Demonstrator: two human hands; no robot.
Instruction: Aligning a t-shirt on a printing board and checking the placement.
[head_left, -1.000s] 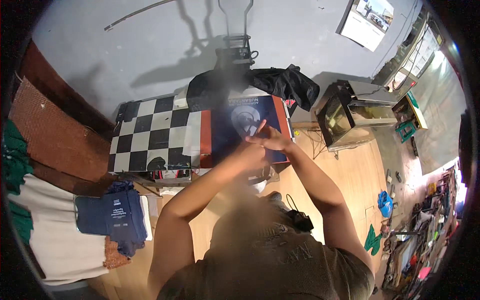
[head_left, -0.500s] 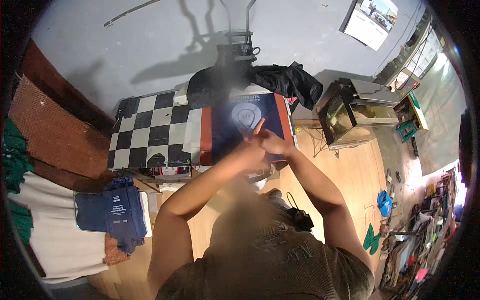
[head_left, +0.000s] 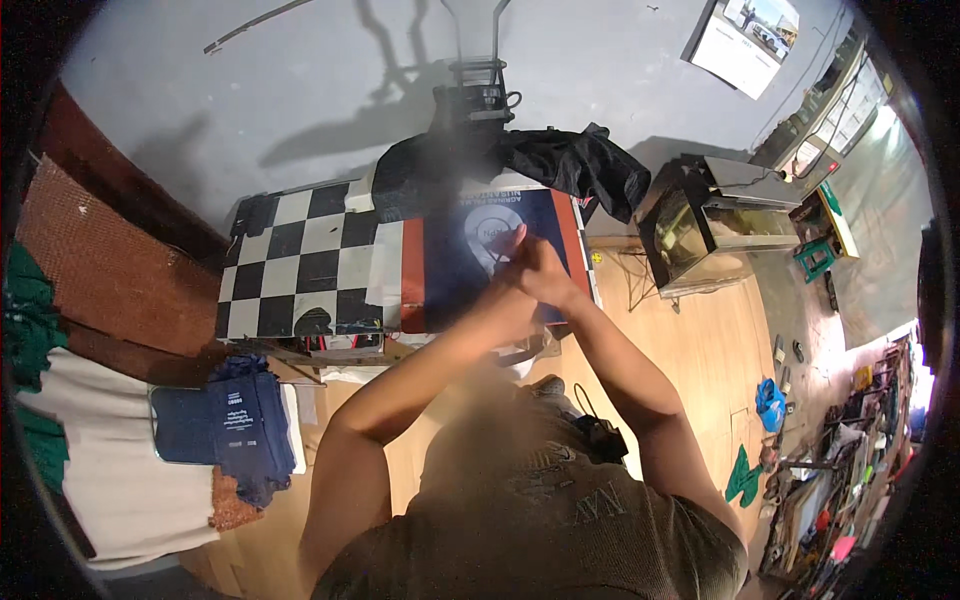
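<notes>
A dark blue printed sheet or bag (head_left: 455, 265) with orange side bands and a white emblem lies on the checkered table (head_left: 295, 270). Above its right half, my two hands meet, close together or touching. My right hand (head_left: 543, 273) has its fingers bent inward and closed, with one digit pointing up over the emblem. What sits between those fingers, if anything, I cannot make out. My left hand (head_left: 505, 312) is partly behind a blurred patch, and its fingers are hidden. Black cloth (head_left: 575, 165) is bunched along the table's far edge.
A dark metal stand (head_left: 480, 90) rises against the wall behind the table. To the right is a glass tank (head_left: 715, 225). Folded navy packages (head_left: 240, 425) lie on pale cloth at the left. Cluttered shelves (head_left: 840, 460) line the far right.
My right hand has turned more upright and moved slightly up, its fingers now more curled. The left hand stays beside it. The printed sheet or bag remains in place.
</notes>
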